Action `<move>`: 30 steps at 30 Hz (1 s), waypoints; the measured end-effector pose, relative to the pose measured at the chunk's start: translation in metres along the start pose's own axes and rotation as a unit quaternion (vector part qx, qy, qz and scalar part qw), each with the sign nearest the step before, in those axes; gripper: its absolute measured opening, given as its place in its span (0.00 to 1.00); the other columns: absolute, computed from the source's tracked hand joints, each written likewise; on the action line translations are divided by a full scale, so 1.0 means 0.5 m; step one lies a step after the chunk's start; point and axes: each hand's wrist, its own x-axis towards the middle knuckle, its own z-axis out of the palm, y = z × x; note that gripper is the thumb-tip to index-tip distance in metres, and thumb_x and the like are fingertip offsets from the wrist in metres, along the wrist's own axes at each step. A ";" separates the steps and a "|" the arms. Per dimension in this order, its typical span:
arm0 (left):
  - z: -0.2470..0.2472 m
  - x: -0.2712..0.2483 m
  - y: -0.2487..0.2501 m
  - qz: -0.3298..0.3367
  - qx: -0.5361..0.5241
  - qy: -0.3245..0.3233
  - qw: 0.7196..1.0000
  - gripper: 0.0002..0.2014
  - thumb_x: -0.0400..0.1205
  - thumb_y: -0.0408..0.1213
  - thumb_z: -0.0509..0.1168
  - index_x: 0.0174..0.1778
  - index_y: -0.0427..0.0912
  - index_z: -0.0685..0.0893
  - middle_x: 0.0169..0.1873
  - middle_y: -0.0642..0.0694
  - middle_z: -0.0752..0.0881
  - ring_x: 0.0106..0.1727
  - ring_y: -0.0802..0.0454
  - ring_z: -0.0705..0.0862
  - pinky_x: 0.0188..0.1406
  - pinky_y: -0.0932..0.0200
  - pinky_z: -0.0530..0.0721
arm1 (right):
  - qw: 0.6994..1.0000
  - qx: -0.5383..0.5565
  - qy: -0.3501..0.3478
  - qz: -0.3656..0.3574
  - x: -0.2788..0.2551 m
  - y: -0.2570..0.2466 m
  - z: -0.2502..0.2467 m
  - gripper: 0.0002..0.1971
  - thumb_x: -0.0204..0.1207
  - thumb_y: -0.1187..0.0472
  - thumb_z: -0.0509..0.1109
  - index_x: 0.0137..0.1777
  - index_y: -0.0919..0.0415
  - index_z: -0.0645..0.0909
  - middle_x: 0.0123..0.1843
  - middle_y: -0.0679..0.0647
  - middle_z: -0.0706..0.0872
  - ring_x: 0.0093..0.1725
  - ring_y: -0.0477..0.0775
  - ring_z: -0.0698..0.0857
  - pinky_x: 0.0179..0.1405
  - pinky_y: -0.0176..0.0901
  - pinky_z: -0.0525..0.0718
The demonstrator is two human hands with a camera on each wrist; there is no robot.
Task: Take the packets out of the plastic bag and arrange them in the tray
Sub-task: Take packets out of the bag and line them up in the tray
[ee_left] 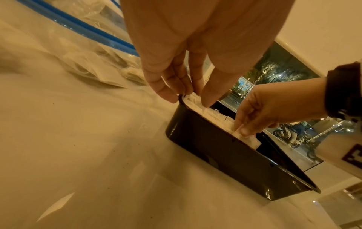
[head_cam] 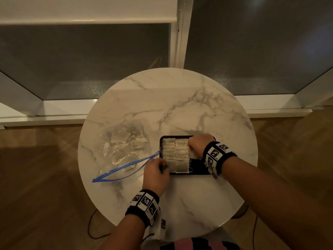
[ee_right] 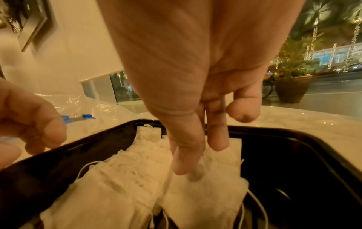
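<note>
A black tray (head_cam: 198, 168) sits on the table, its left part filled with two rows of white packets (head_cam: 175, 156). My right hand (head_cam: 193, 148) reaches down into the tray (ee_right: 293, 139) and pinches one packet (ee_right: 207, 193) between thumb and fingers beside the right row. My left hand (head_cam: 158, 168) holds the tray's near left corner. In the left wrist view its fingertips (ee_left: 168, 96) straddle the rim, with the thumb touching the packets. The clear plastic bag (head_cam: 122, 148) with a blue zip lies open left of the tray, with several packets still inside.
The round marble table (head_cam: 180, 105) has bare surface behind and in front of the tray. Dark window panes and a white sill stand behind it. Wooden floor surrounds the table, and thin cables (head_cam: 93, 230) run beneath its near edge.
</note>
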 end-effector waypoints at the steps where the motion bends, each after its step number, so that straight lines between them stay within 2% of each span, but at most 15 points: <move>1: 0.001 0.000 0.000 -0.001 -0.001 0.000 1.000 0.14 0.77 0.33 0.74 0.58 0.46 0.87 0.55 0.50 0.82 0.57 0.55 0.83 0.63 0.60 0.83 | 1.000 -0.004 0.012 -0.007 0.004 -0.001 0.001 0.10 0.75 0.68 0.61 0.46 0.61 0.84 0.43 0.55 0.84 0.40 0.58 0.80 0.39 0.43 0.73; 4: 0.002 0.001 0.000 0.004 -0.001 -0.001 1.000 0.15 0.77 0.33 0.74 0.59 0.45 0.87 0.55 0.50 0.82 0.58 0.54 0.83 0.64 0.59 0.83 | 0.999 0.005 0.046 -0.024 0.007 0.000 0.010 0.10 0.74 0.66 0.65 0.51 0.59 0.86 0.50 0.55 0.87 0.47 0.59 0.85 0.39 0.44 0.75; 8: 0.002 0.003 -0.001 0.006 0.000 -0.005 1.000 0.15 0.77 0.33 0.74 0.60 0.45 0.87 0.55 0.50 0.82 0.57 0.55 0.82 0.63 0.61 0.82 | 0.987 0.096 0.128 -0.011 0.006 0.030 0.042 0.12 0.76 0.53 0.72 0.58 0.46 0.84 0.57 0.48 0.84 0.58 0.54 0.82 0.51 0.49 0.83; 10: 0.002 0.004 -0.001 0.006 -0.003 -0.005 1.000 0.15 0.77 0.32 0.74 0.60 0.45 0.87 0.55 0.50 0.82 0.57 0.54 0.83 0.64 0.60 0.83 | 0.959 0.214 0.184 0.024 -0.007 0.047 0.054 0.10 0.77 0.54 0.72 0.57 0.50 0.84 0.54 0.49 0.84 0.56 0.53 0.82 0.53 0.49 0.83; 13: 0.003 0.004 -0.001 0.010 -0.001 -0.005 1.000 0.16 0.77 0.32 0.74 0.61 0.45 0.87 0.55 0.51 0.81 0.58 0.54 0.82 0.66 0.57 0.83 | 0.897 0.349 0.250 0.105 -0.036 0.067 0.076 0.05 0.77 0.60 0.71 0.51 0.57 0.86 0.43 0.51 0.85 0.44 0.51 0.84 0.48 0.44 0.84; 15: 0.004 0.003 -0.002 0.017 0.004 -0.006 1.000 0.17 0.77 0.31 0.74 0.61 0.45 0.86 0.56 0.52 0.81 0.59 0.54 0.82 0.67 0.56 0.82 | 0.889 0.374 0.217 0.154 -0.049 0.072 0.100 0.04 0.76 0.61 0.72 0.49 0.59 0.86 0.41 0.52 0.87 0.40 0.49 0.83 0.44 0.37 0.82; 17: 0.003 0.002 -0.005 0.026 0.009 -0.007 1.000 0.17 0.76 0.29 0.74 0.61 0.45 0.86 0.55 0.52 0.80 0.59 0.53 0.82 0.67 0.54 0.82 | 0.903 0.359 0.158 0.179 -0.054 0.064 0.124 0.06 0.76 0.59 0.73 0.47 0.61 0.87 0.43 0.54 0.88 0.40 0.51 0.84 0.41 0.38 0.82; 19: 0.003 0.003 -0.007 0.032 0.010 -0.011 0.999 0.18 0.76 0.28 0.74 0.61 0.45 0.86 0.54 0.54 0.79 0.59 0.53 0.82 0.67 0.53 0.83 | 0.911 0.345 0.122 0.191 -0.052 0.055 0.138 0.09 0.77 0.57 0.73 0.42 0.63 0.85 0.39 0.55 0.86 0.38 0.52 0.84 0.35 0.38 0.80; 21: 0.001 0.004 -0.006 0.033 0.011 -0.015 0.999 0.19 0.76 0.28 0.74 0.61 0.45 0.86 0.54 0.55 0.78 0.60 0.52 0.82 0.67 0.52 0.83 | 0.905 0.357 0.111 0.202 -0.048 0.046 0.144 0.13 0.77 0.55 0.72 0.34 0.61 0.79 0.33 0.53 0.81 0.32 0.50 0.81 0.25 0.35 0.74; 23: 0.002 0.005 -0.005 0.032 0.011 -0.015 0.999 0.19 0.76 0.28 0.75 0.62 0.45 0.86 0.54 0.55 0.78 0.60 0.52 0.83 0.67 0.52 0.84 | 0.897 0.373 0.110 0.210 -0.045 0.038 0.144 0.16 0.75 0.54 0.74 0.30 0.59 0.74 0.30 0.51 0.78 0.27 0.46 0.76 0.20 0.33 0.67; 26: 0.002 0.005 -0.004 0.034 0.010 -0.015 0.999 0.19 0.76 0.27 0.75 0.62 0.45 0.86 0.55 0.54 0.79 0.59 0.52 0.83 0.66 0.54 0.84 | 0.896 0.379 0.108 0.204 -0.045 0.029 0.140 0.19 0.72 0.57 0.77 0.28 0.57 0.70 0.28 0.50 0.75 0.27 0.44 0.74 0.19 0.32 0.64; 30: -0.001 0.005 -0.003 0.031 0.014 -0.021 0.999 0.18 0.76 0.29 0.75 0.62 0.45 0.86 0.53 0.56 0.78 0.60 0.53 0.82 0.65 0.53 0.84 | 0.899 0.377 0.105 0.199 -0.045 0.023 0.139 0.21 0.72 0.63 0.76 0.26 0.54 0.67 0.27 0.48 0.73 0.28 0.46 0.74 0.20 0.29 0.63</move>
